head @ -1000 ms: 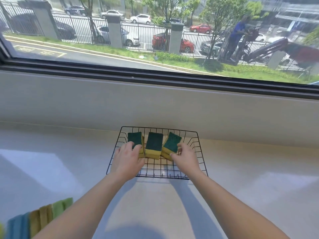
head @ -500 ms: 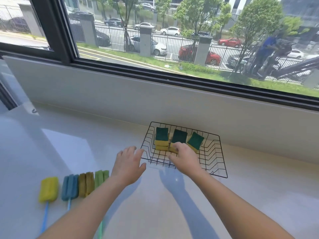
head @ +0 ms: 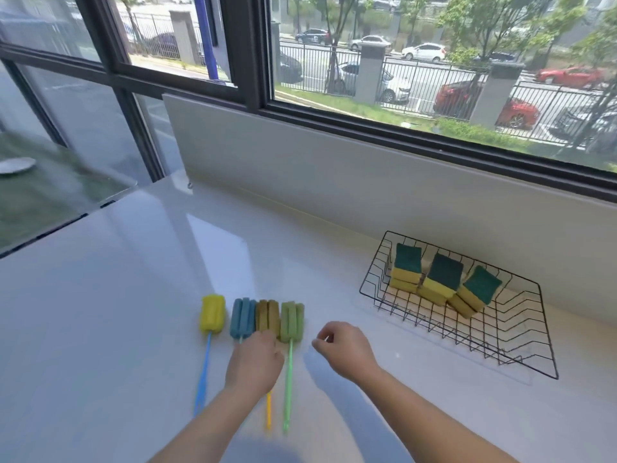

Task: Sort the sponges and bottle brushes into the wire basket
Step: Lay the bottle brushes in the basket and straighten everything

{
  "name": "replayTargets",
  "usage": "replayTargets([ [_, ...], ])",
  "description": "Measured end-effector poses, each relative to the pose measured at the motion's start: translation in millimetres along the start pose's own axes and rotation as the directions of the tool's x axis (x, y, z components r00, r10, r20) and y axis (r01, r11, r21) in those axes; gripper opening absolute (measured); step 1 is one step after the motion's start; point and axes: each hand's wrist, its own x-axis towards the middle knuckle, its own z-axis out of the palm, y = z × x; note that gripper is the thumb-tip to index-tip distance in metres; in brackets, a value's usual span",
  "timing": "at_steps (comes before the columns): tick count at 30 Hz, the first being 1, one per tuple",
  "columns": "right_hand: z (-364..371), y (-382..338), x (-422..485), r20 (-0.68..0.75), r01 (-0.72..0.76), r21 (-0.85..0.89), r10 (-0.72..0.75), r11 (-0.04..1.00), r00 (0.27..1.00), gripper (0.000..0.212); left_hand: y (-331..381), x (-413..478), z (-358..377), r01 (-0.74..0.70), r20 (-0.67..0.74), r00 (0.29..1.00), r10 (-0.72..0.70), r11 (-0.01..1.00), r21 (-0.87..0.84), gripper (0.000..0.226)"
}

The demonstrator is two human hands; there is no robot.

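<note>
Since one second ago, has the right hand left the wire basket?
Yes. The right hand has come out of the wire basket and moved left, away from it. It now hangs beside the green bottle brush, holding nothing.

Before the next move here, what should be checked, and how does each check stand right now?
1. Sponges inside wire basket: ok, grouped along its far side.
2. Room in basket for brushes: ok, near half bare.
3. Bottle brushes side by side on the counter: ok, four.
4. Left hand grip on brown brush: cannot tell, hand hides the handle.
5. Right hand free: ok, holds nothing.
</note>
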Motion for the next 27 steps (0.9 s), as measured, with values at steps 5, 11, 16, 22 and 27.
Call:
replayTargets([
  [5, 56, -8, -2, 0.091, -0.115, 0.011, 0.114, 0.993, 0.989, 0.02, -18, -7, 20, 0.133, 0.08, 0.989, -0.126, 0.988, -0.082, 0.028],
  [11, 78, -18, 10, 0.075, -0.202, -0.001, 0.202, 0.979, 0.977, 0.026, -20, 5, 29, 0.199, 0.11, 0.976, -0.186, 0.973, -0.118, 0.024],
  [16, 86, -17, 14, 0.089, -0.259, -0.011, 0.259, 0.966, 0.962, 0.017, -23, 9, 37, 0.243, 0.136, 0.966, -0.218, 0.948, -0.207, 0.018],
  [22, 75, -7, 12, 0.052, -0.289, 0.076, 0.286, 0.954, 0.957, 0.022, -20, 9, 43, 0.222, 0.105, 0.974, -0.199, 0.929, -0.297, 0.025],
  [27, 40, 9, 3, -0.015, -0.292, 0.19, 0.301, 0.937, 0.954, 0.012, -6, 16, 32, 0.108, 0.051, 0.994, -0.098, 0.951, -0.29, 0.029],
])
